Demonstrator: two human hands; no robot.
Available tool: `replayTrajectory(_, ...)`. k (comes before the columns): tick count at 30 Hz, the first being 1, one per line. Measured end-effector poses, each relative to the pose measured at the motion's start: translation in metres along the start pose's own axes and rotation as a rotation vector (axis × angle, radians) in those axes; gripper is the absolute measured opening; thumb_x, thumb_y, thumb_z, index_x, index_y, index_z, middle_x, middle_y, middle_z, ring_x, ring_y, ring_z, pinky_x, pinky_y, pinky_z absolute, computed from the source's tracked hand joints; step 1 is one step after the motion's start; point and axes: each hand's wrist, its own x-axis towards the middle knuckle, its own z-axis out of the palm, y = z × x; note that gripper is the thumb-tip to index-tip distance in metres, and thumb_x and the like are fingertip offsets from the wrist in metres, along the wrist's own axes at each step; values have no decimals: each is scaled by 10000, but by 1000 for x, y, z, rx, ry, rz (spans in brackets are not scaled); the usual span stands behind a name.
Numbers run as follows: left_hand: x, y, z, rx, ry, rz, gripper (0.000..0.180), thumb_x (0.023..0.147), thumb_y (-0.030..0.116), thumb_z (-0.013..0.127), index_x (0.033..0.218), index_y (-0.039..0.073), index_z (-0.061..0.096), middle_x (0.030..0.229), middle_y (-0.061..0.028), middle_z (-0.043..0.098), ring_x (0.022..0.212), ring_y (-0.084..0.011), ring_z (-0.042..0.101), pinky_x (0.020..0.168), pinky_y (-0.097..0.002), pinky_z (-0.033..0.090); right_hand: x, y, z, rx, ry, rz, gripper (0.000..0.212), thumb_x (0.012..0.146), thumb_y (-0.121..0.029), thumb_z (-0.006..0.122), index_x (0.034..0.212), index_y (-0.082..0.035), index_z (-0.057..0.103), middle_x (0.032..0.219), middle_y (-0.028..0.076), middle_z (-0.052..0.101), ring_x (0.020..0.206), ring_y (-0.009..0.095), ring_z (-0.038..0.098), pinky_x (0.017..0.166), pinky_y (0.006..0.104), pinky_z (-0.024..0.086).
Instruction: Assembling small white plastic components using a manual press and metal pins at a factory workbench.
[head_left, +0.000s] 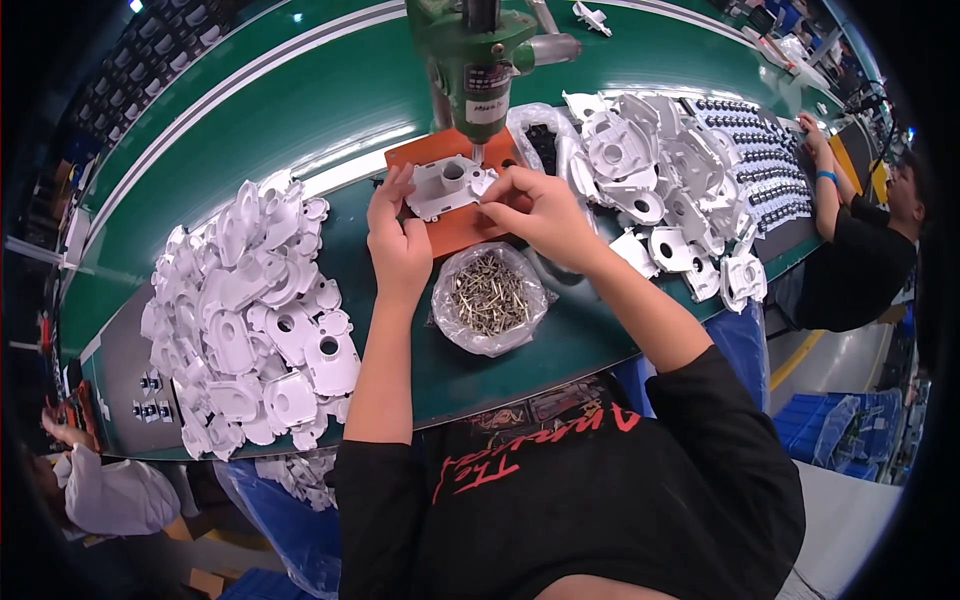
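A white plastic housing part point(447, 184) lies on an orange fixture plate point(470, 228) under a green screwdriving machine point(473, 60). My left hand point(397, 240) holds the part's left edge with its fingertips. Fingers pinched, my right hand point(535, 210) rests on the part's right edge; a screw between them is too small to tell. A clear bag of metal screws point(489, 297) sits just in front of the plate, between my forearms.
A heap of white plastic parts point(250, 315) lies at my left, another heap point(665, 190) at my right, with rows of small dark parts point(765, 165) behind it. A green conveyor belt point(300, 100) runs past. Other people work at the far right point(860, 260) and lower left point(100, 490).
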Motion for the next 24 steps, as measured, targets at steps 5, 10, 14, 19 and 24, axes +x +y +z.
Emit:
replayTrajectory(5, 0, 2, 0, 10, 34, -103, 363, 801, -83, 393, 1151, -43, 481, 1332, -199, 487, 1269, -325, 446, 996, -385, 417, 9, 2, 13, -183, -32, -108, 83, 844, -38, 639, 893, 20, 604, 826, 23, 633, 751, 52, 612, 635, 201, 499)
replayTrajectory(10, -1, 1, 0, 32, 33, -90, 351, 816, -68, 412, 1155, -40, 496, 1300, -206, 506, 1272, -345, 441, 972, -385, 425, 7, 9, 17, -138, -29, -75, 84, 839, -35, 639, 894, 19, 606, 804, 24, 646, 742, 69, 624, 653, 215, 507)
replayTrajectory(14, 0, 1, -1, 92, -11, -102, 399, 821, -61, 406, 1205, -38, 512, 1207, -195, 557, 1274, -341, 445, 948, -390, 432, 6, 14, 16, -164, -15, -131, 76, 833, -37, 643, 883, 13, 614, 799, 28, 652, 732, 73, 626, 654, 220, 503)
replayTrajectory(19, 0, 3, -2, 97, -30, -127, 426, 818, -61, 405, 1230, -39, 510, 1151, -186, 580, 1269, -346, 452, 938, -398, 434, 3, 12, 16, -219, -4, -180, 75, 825, -43, 649, 874, 7, 623, 785, 28, 648, 715, 71, 617, 643, 215, 491)
replayTrajectory(24, 0, 2, -1, 118, -32, -82, 433, 820, -53, 417, 1246, -48, 499, 1116, -182, 604, 1290, -364, 419, 968, -413, 410, 3, 11, 15, -243, -21, -172, 82, 821, -50, 648, 874, 7, 624, 800, 33, 646, 737, 76, 622, 658, 220, 492)
